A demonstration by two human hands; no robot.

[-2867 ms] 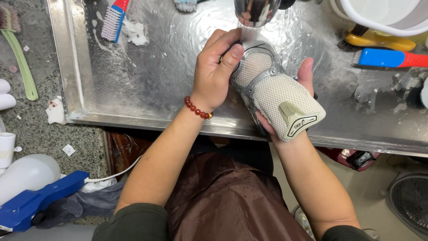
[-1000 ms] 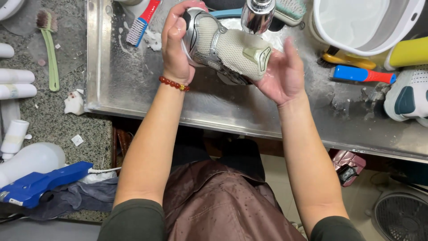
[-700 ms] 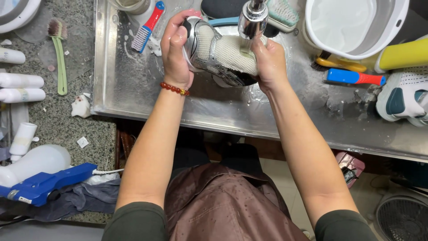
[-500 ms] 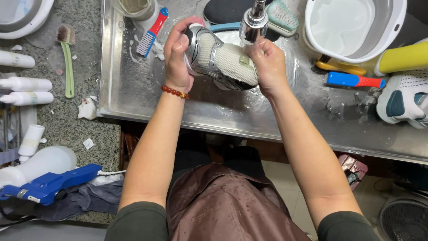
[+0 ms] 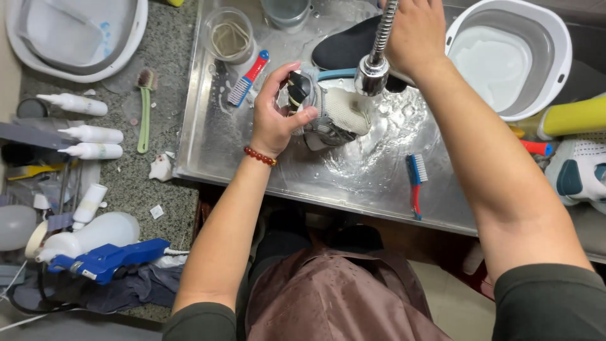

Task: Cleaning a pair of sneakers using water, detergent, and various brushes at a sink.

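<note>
The left hand (image 5: 278, 120) was closed around a grey and white sneaker (image 5: 328, 117) and held it over the wet metal sink (image 5: 353, 183), just under the head of the faucet (image 5: 371, 72). The fingers pressed on the heel end, and the toe pointed to the right.

The right hand (image 5: 413, 35) had changed its place. Half a second before, it gripped the toe of the sneaker together with the left one; now it had let go and was wrapped around the flexible metal hose of the faucet, higher in the sink. So the sneaker was carried by one hand only, and the water head was turned toward its mesh side. In my judgement the scrubbing had stopped and the rinsing of the foam was under way.

A blue and red brush (image 5: 415, 183) lay free on the sink floor near the front edge, and another similar brush (image 5: 247, 79) lay beside a clear cup (image 5: 230, 35). A white basin (image 5: 511, 53) stood at the right.
</note>
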